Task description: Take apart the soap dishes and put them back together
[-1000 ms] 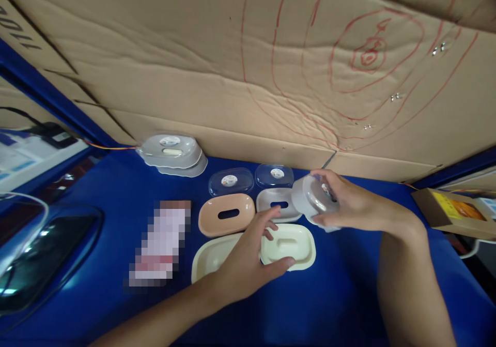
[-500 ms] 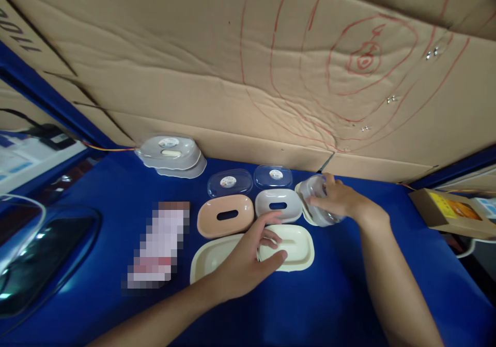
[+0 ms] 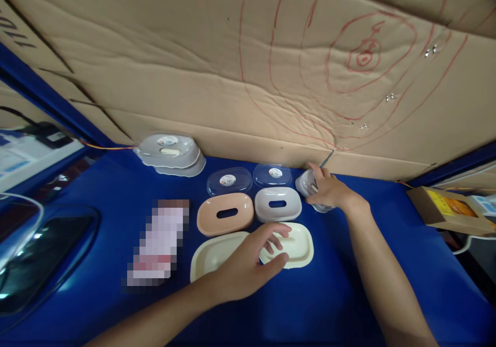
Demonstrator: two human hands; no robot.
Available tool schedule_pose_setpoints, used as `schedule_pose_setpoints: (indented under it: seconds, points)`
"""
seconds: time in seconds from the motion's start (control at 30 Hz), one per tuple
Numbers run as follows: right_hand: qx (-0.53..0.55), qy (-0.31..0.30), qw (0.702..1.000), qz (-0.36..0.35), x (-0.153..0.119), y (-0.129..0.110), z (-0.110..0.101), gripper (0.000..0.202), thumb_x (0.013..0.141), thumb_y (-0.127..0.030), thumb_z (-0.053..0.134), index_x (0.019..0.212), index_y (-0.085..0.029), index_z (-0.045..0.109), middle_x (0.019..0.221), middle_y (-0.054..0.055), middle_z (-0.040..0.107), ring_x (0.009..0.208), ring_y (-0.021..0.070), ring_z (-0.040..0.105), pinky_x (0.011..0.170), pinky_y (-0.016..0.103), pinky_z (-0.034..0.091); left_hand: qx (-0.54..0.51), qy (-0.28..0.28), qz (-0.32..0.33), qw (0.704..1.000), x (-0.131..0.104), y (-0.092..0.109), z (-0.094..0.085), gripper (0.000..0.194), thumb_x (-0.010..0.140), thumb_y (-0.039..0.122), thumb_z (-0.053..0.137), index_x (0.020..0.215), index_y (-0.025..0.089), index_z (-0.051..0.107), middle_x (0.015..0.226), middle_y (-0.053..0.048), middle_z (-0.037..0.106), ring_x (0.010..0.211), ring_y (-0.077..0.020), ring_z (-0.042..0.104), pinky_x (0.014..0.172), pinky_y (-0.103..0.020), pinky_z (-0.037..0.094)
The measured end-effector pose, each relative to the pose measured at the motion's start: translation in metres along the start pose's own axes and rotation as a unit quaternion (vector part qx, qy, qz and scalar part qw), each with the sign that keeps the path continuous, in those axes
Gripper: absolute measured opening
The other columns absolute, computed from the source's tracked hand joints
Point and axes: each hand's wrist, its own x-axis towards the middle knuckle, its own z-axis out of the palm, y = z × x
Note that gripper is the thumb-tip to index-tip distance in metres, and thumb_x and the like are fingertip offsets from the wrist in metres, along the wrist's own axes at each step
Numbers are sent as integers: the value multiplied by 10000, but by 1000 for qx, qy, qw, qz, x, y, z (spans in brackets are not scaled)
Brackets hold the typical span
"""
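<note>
Plastic soap box pinched in our right hand, left hand open, we should hold it flat.

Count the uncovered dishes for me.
4: peach dish, grey dish to its right, then left cream dish and right cream dish nearer the person, partly behind the left hand. The left stack or right stack may hide more.
</note>
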Motion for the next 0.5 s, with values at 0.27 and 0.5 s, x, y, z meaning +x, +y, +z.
schedule_pose_setpoints:
  seconds: [0.27,0.5]
  points:
    - [42,21,998,-35,4,17,-6,1071,742,-471,793,1631,-247,242,1561,186,469,1272,346,643,1025,406,522,-10,3,3,1000,5,1,-3,236,995,301,616,1222,245,647,1224,-59,713,1008,-195,664,919,-354,539]
    - [28,21,999,-1,10,22,-1,1118,724,-505,815,1642,-250,231,1596,215,428,1326,429,600,1073,510,485,4,-11,0,1000,2,3,-3,227,998,302,616,1213,249,665,1159,-45,727,986,-192,665,910,-347,532]
